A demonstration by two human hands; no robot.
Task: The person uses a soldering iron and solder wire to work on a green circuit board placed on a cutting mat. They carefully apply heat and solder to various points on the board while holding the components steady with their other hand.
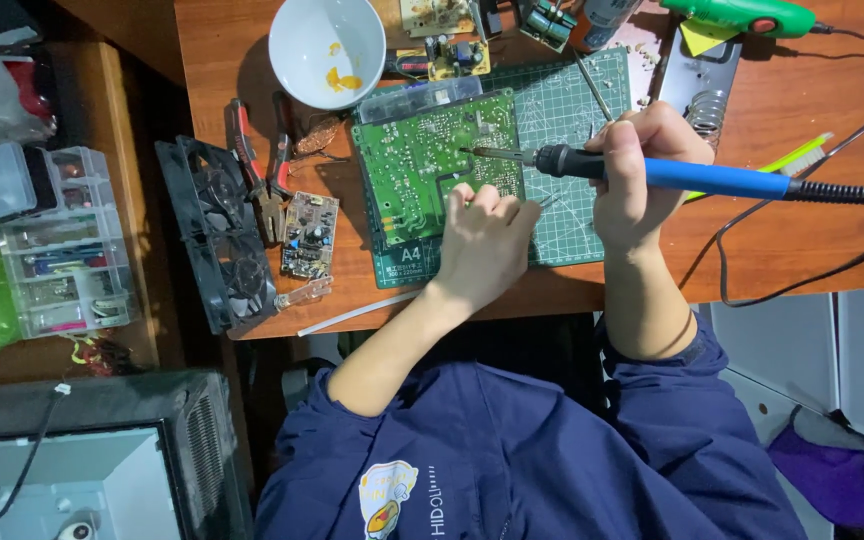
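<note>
1. Two hands at work: your right hand (pixel 642 165) clamps the blue soldering iron (pixel 652 172), tip on the green circuit board (pixel 432 165).
2. Your left hand (pixel 485 235), fingers curled together, pins the board near the table's front edge.
3. Risk: hot tip slipping toward your left fingers.

Board (pixel 422 165) on mat (pixel 572 215) under my L hand (pixel 482 245); iron (pixel 652 172) in R hand (pixel 642 165); bowl (pixel 327 45) beyond, pliers (pixel 257 170) and fans (pixel 217 235) left of L hand.
</note>
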